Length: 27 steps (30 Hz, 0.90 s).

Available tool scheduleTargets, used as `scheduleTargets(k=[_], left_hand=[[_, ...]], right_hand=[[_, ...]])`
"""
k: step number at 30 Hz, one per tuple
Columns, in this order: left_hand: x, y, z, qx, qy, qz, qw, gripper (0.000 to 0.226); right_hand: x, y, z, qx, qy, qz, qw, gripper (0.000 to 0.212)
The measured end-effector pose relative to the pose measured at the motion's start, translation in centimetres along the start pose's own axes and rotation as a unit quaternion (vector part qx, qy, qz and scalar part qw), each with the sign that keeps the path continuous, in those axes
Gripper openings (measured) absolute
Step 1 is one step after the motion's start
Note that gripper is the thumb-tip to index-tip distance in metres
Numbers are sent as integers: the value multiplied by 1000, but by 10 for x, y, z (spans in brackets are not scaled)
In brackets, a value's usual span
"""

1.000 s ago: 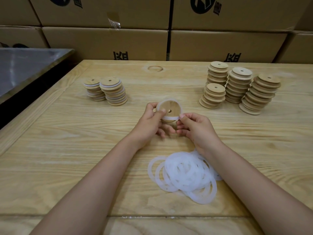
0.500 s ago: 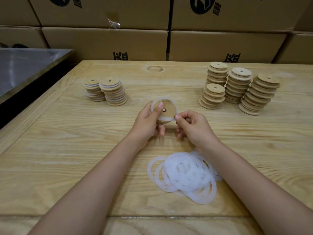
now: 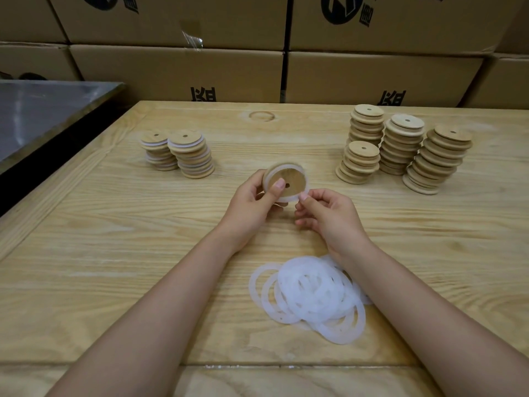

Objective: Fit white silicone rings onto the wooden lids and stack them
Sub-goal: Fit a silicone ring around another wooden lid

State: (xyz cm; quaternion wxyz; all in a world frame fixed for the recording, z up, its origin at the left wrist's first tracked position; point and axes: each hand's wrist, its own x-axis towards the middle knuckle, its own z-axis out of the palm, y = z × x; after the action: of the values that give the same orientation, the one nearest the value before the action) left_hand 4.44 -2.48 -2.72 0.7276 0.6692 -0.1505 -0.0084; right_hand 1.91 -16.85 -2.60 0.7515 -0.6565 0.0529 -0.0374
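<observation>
Over the table (image 3: pixel 114 253), left hand (image 3: pixel 252 207) holds lid (image 3: pixel 289 178), right hand (image 3: pixel 329 216) pinches its rim.

Bare forearms (image 3: pixel 160 296), left hand (image 3: pixel 252 207), right hand (image 3: pixel 332 216), short plain nails (image 3: pixel 280 184)

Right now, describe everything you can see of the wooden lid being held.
The wooden lid is a round pale-wood disc with a small centre hole, tilted toward the camera above the table. A white silicone ring circles its rim. The left hand grips it, thumb on its face; the right hand pinches the ring's lower-right edge.
</observation>
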Motion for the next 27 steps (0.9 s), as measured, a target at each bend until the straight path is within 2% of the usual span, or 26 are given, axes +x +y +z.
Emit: scheduleTargets(k=[4,13,18,27], left_hand=[[0,-3,0,-11,6,-5,1000,12],[-1,1,-1,-92,9,-42,995,14],[0,2,-2,-107,7,-60,992,18],[1,2,-3,-122,8,-78,989,7]], right_hand=[[4,0,-4,-52,45,-14,998,14],[4,-2,-2,-138,43,-42,989,18],[2,-1,-4,-98,16,-41,994,18],[1,2,-2,-109,5,-50,993,17]])
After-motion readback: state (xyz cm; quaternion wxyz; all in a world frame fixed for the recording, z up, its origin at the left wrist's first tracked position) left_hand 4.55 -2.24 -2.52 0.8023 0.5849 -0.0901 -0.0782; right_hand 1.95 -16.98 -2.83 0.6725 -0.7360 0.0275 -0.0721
